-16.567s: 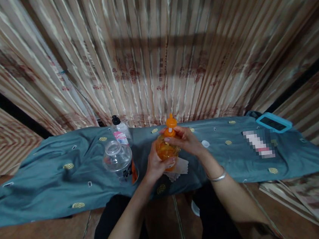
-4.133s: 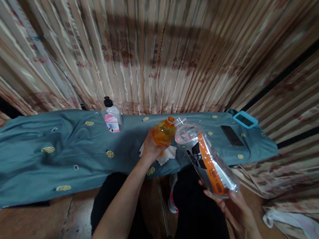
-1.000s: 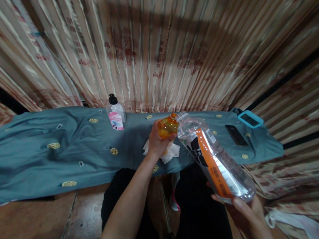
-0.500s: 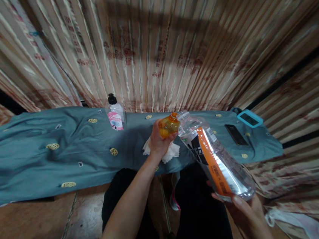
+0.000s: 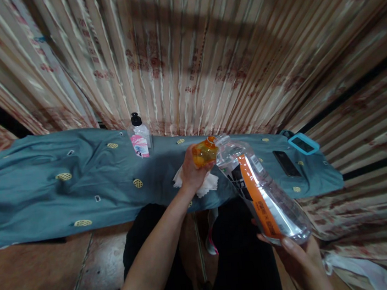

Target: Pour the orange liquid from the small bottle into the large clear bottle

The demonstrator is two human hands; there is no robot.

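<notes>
1. Just one view here: a head cam, looking forward and down over the person's lap.
2. It faces the curtain [image 5: 183,49], and the cloth [image 5: 46,188] runs across mid-frame.
3. Pretty close in (forearms fill the lower half): left hand [image 5: 190,176] with the orange bottle [image 5: 204,152] near centre, right hand [image 5: 301,263] under the clear bottle [image 5: 263,188] at the bottom right.

The right hand [image 5: 301,263] has lifted and tilted the clear bottle [image 5: 263,188].

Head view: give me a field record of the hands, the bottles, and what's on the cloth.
left hand: grips small orange bottle above white tissue
right hand: holds base of large clear bottle
clear bottle: tilted, mouth at orange bottle's top
flow: cannot tell
cloth: blue-grey, rumpled
on cloth: black-capped bottle with pink label; dark phone; blue-cased device
</notes>
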